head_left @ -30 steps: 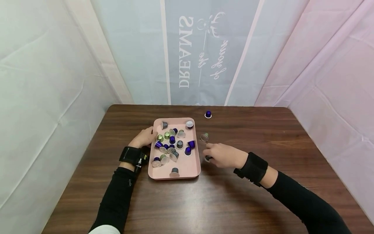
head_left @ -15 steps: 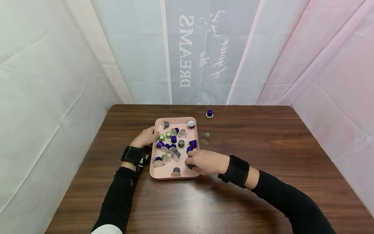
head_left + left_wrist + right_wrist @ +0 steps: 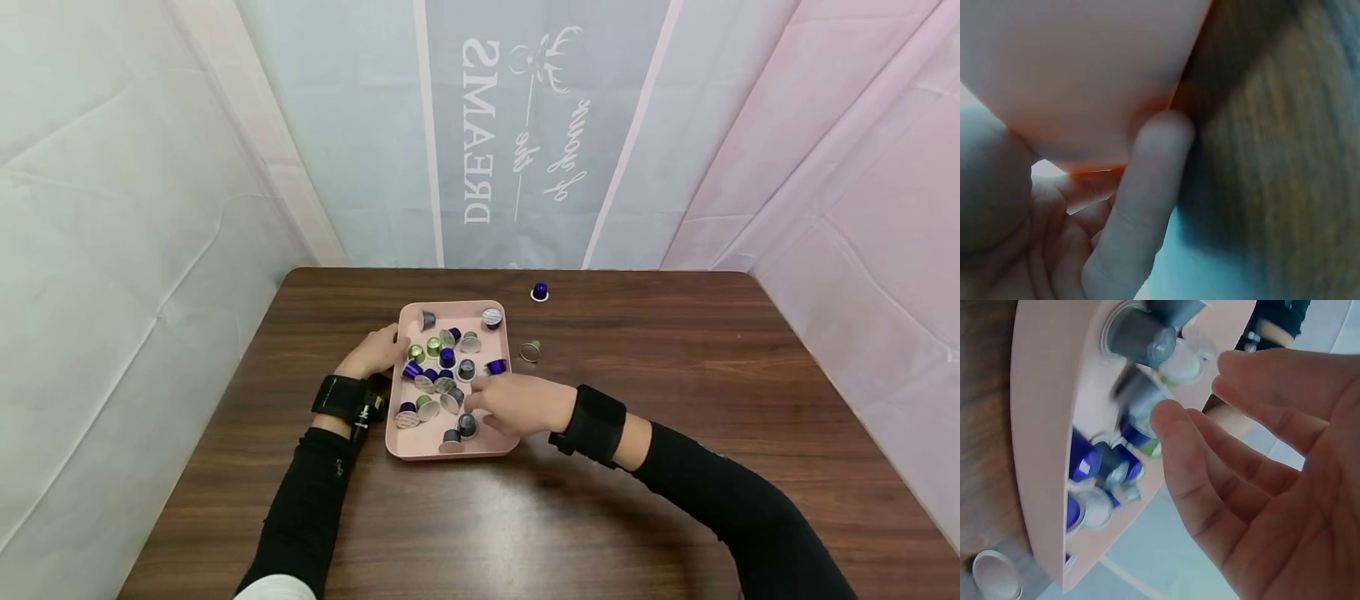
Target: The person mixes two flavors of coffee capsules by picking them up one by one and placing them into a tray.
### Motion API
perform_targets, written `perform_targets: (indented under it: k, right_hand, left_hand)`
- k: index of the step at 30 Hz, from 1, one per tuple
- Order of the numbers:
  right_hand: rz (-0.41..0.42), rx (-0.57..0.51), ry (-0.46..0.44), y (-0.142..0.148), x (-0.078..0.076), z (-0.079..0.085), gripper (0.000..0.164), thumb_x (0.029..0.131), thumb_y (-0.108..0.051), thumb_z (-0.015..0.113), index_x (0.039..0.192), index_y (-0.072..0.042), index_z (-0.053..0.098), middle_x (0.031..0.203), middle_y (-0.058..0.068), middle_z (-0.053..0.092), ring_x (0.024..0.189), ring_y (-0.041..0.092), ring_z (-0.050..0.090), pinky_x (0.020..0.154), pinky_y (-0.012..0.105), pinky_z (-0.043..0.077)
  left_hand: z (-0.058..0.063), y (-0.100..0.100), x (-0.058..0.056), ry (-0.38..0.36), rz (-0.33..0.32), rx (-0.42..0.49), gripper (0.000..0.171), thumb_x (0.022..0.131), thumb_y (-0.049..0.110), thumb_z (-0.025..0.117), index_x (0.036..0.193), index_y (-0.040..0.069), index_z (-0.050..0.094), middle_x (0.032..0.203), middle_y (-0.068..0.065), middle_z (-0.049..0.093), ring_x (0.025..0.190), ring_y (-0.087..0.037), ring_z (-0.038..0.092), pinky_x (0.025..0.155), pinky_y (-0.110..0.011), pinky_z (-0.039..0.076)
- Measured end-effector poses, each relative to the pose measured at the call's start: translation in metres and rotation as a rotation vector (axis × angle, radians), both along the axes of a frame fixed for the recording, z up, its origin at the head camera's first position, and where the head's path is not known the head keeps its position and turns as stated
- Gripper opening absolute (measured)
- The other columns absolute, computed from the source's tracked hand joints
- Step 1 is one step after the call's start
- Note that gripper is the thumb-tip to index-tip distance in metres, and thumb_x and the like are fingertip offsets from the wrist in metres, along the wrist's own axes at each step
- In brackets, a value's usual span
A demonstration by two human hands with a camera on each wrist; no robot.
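Note:
A pink tray on the table holds several coffee capsules in purple, green and grey. My left hand grips its left rim; in the left wrist view an index finger lies against the tray's pink wall. Over the tray's right side is my right hand, thumb and fingers apart with nothing held. Just beyond its fingertips, a dark grey capsule stands in the tray near another grey capsule. A purple capsule lies by the right wall, just beyond the hand.
Two capsules are on the table outside the tray: a green one tipped on its side to the right, and a purple one upright near the back edge. Pale fabric curtains stand behind the wooden table.
My right hand has moved left from the table to over the tray, carrying a dark grey capsule, and has let go of it inside. My left hand has stayed on the rim.

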State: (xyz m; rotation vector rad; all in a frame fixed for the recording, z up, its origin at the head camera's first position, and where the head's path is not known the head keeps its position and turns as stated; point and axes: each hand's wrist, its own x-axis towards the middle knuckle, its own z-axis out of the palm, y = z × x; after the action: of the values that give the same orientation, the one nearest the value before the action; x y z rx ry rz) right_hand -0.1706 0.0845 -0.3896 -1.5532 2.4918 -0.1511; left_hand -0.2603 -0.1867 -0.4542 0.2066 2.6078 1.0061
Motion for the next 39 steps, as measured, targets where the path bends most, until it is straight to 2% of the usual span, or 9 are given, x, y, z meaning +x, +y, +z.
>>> perform_targets:
  k: [6, 10, 12, 15, 19, 22, 26, 32, 39]
  right_hand:
    - [-0.138, -0.093, 0.06, 0.016, -0.023, 0.002, 0.013, 0.087, -0.006, 0.064, 0.099, -0.008, 0.068, 0.091, 0.005, 0.059, 0.073, 0.012, 0.055, 0.063, 0.026, 0.048]
    - [-0.281, -0.148, 0.14, 0.032, -0.043, -0.004, 0.009, 0.085, -0.005, 0.064, 0.093, -0.006, 0.067, 0.083, 0.004, 0.056, 0.067, 0.013, 0.052, 0.057, 0.029, 0.046]
    - [-0.354, -0.136, 0.165, 0.041, -0.053, -0.01, 0.012, 0.085, -0.005, 0.064, 0.097, -0.004, 0.067, 0.083, 0.006, 0.055, 0.067, 0.016, 0.052, 0.057, 0.031, 0.046]
    - [-0.447, -0.093, 0.154, 0.053, -0.065, -0.019, 0.024, 0.086, -0.009, 0.065, 0.109, 0.0, 0.064, 0.091, 0.011, 0.055, 0.071, 0.018, 0.054, 0.06, 0.034, 0.048]
    - [-0.516, -0.034, 0.128, 0.064, -0.078, -0.035, 0.032, 0.089, -0.015, 0.064, 0.116, 0.001, 0.06, 0.1, 0.015, 0.053, 0.072, 0.022, 0.056, 0.063, 0.037, 0.05]
    - [-0.53, -0.012, 0.116, 0.069, -0.084, -0.046, 0.036, 0.09, -0.019, 0.064, 0.121, -0.002, 0.059, 0.105, 0.017, 0.053, 0.077, 0.024, 0.057, 0.067, 0.04, 0.051]
    - [-0.494, -0.025, 0.089, 0.071, -0.088, -0.054, 0.035, 0.091, -0.018, 0.064, 0.125, -0.008, 0.06, 0.108, 0.016, 0.053, 0.083, 0.025, 0.057, 0.072, 0.041, 0.051]
    - [-0.409, -0.073, 0.098, 0.073, -0.088, -0.058, 0.015, 0.093, -0.007, 0.057, 0.104, -0.006, 0.067, 0.088, 0.009, 0.054, 0.073, 0.02, 0.051, 0.065, 0.035, 0.047]
    - [-0.354, -0.136, 0.114, 0.077, -0.084, -0.059, 0.01, 0.09, -0.001, 0.057, 0.093, -0.003, 0.067, 0.08, 0.008, 0.053, 0.07, 0.018, 0.05, 0.062, 0.034, 0.047]
  left_hand:
    - [0.001, 0.001, 0.0, -0.006, -0.006, 0.005, 0.046, 0.102, 0.023, 0.035, 0.14, -0.002, 0.035, 0.116, -0.024, 0.056, 0.087, -0.027, 0.064, 0.064, -0.035, 0.054]
    - [0.001, 0.001, 0.0, -0.005, -0.01, 0.012, 0.045, 0.102, 0.023, 0.035, 0.14, -0.002, 0.035, 0.117, -0.025, 0.056, 0.087, -0.028, 0.064, 0.062, -0.035, 0.055]
    - [0.0, 0.0, 0.0, -0.014, -0.001, 0.019, 0.044, 0.102, 0.023, 0.035, 0.139, -0.001, 0.037, 0.117, -0.026, 0.056, 0.086, -0.028, 0.065, 0.061, -0.035, 0.055]
    - [0.0, 0.001, 0.0, -0.02, 0.006, 0.023, 0.044, 0.102, 0.023, 0.035, 0.14, 0.0, 0.037, 0.119, -0.025, 0.055, 0.086, -0.027, 0.065, 0.06, -0.034, 0.055]
    - [0.001, 0.001, 0.001, -0.019, 0.006, 0.032, 0.044, 0.102, 0.022, 0.036, 0.14, 0.0, 0.036, 0.118, -0.025, 0.055, 0.086, -0.028, 0.065, 0.06, -0.034, 0.056]
    - [0.002, 0.002, 0.002, -0.016, 0.004, 0.033, 0.044, 0.102, 0.023, 0.036, 0.14, 0.0, 0.036, 0.117, -0.025, 0.056, 0.085, -0.028, 0.065, 0.06, -0.034, 0.055]
    - [0.0, 0.002, 0.001, -0.024, 0.007, 0.037, 0.045, 0.102, 0.023, 0.036, 0.141, 0.0, 0.036, 0.119, -0.025, 0.055, 0.088, -0.029, 0.064, 0.061, -0.034, 0.055]
    - [-0.004, 0.002, -0.002, -0.011, -0.008, 0.014, 0.044, 0.102, 0.025, 0.036, 0.139, 0.0, 0.038, 0.118, -0.023, 0.055, 0.095, -0.03, 0.062, 0.064, -0.034, 0.055]
    - [-0.001, 0.0, -0.002, -0.007, -0.01, 0.007, 0.045, 0.102, 0.024, 0.035, 0.139, -0.001, 0.036, 0.122, -0.025, 0.053, 0.096, -0.032, 0.062, 0.065, -0.035, 0.055]
